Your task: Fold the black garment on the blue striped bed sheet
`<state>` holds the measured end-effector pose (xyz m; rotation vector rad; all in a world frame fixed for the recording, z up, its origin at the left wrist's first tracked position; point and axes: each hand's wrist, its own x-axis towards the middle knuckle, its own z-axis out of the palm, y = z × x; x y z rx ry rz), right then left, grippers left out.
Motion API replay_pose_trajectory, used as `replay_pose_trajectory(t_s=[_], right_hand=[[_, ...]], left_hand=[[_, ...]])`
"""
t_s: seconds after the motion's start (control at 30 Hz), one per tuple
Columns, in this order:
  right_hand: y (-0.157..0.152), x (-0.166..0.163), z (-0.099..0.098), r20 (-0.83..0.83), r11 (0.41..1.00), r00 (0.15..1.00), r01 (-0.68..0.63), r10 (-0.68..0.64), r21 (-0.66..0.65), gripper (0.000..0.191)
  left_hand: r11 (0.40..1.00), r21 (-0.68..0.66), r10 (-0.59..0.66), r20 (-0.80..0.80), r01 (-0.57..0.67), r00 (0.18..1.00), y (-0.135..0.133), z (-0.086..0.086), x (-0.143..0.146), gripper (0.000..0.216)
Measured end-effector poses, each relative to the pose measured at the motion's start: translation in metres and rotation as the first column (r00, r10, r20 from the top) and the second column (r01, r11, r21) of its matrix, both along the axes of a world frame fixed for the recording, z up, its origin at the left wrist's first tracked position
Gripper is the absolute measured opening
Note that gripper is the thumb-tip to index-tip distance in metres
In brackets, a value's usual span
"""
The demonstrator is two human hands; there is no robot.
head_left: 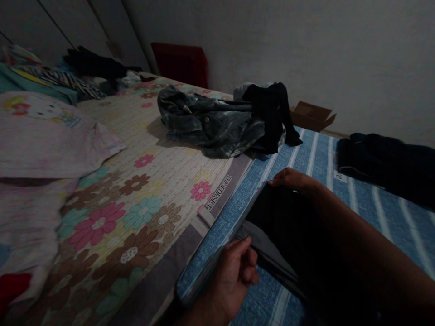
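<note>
Here the left hand [234, 271] pinched the near corner of a dark garment [288, 231] lying on the striped mattress [340, 181], by its left edge. The right hand [294, 179] lay flat, fingers open, on the garment's far corner. Jeans [210, 124] were heaped beyond.

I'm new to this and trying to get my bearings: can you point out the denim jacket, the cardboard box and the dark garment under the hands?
denim jacket [210, 124]: head view, on its crumpled middle.
cardboard box [311, 115]: head view, on its open flap.
dark garment [288, 222]: head view, on its flat middle between the hands.
</note>
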<state>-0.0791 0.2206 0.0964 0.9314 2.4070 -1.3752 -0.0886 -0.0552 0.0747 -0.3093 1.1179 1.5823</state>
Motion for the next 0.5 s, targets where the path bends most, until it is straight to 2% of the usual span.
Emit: replay_pose_trajectory(t_s=[0.13, 0.37, 0.43, 0.5], right_hand=[[-0.001, -0.006, -0.006, -0.005, 1.000, 1.000, 0.011, -0.011, 0.009, 0.031], [-0.003, -0.007, -0.013, -0.010, 0.998, 1.000, 0.028, -0.028, 0.049, 0.030], [-0.005, -0.007, -0.011, -0.010, 0.998, 1.000, 0.027, -0.027, 0.060, 0.030], [-0.006, -0.008, -0.010, -0.010, 0.997, 1.000, 0.030, -0.029, 0.077, 0.030]], left_hand=[[0.999, -0.001, 0.035, -0.011, -0.035, 0.999, -0.001, 0.000, -0.002, 0.025], [0.998, -0.054, 0.013, -0.085, -0.017, 0.996, -0.003, 0.007, -0.007, 0.026], [0.997, -0.072, -0.018, -0.172, 0.006, 0.985, -0.008, 0.008, -0.008, 0.025], [0.993, -0.114, -0.075, -0.367, 0.035, 0.927, -0.013, 0.011, -0.008, 0.025]])
